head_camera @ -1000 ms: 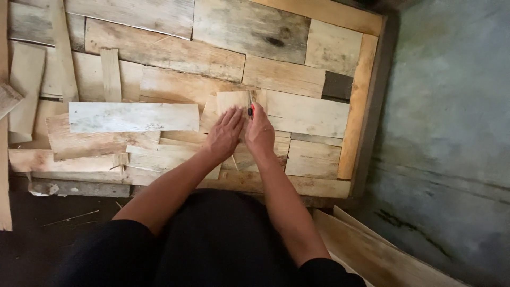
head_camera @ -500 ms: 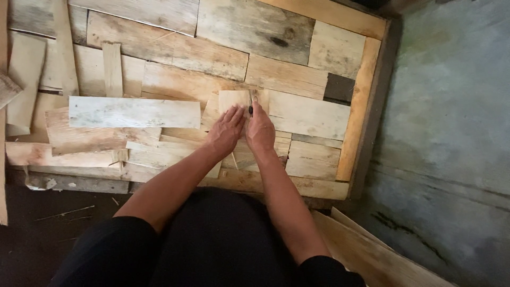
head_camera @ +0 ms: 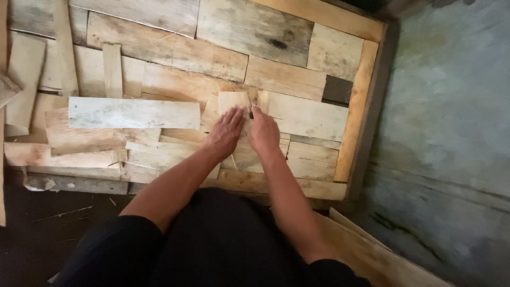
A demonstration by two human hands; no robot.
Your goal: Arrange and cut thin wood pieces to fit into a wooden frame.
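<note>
Nearest the camera, both forearms are seen extended forward from black sleeves and converging toward the middle of a framed wooden panel (head_camera: 366, 101). The left hand (head_camera: 226, 133) is laid palm down, fingers together and nearly straight, pressed flat on a small pale wood piece (head_camera: 234, 102) that lies among the fitted boards at the panel's centre. The right hand (head_camera: 264, 133) is placed just beside it, touching or almost touching, with its fingers curled around a thin dark pencil-like tool (head_camera: 251, 112); only the tool's tip is visible, set against the right edge of the small piece. Whether the tip contacts the wood cannot be told. To the left, a whitish plank (head_camera: 133, 112) rests loose across other offcuts. Farther off, larger grey-brown boards (head_camera: 255, 26) fill the far part of the panel. Compared with half a second earlier, both hands are found in the same place and posture; only a slight shift of the view is noted.
</note>
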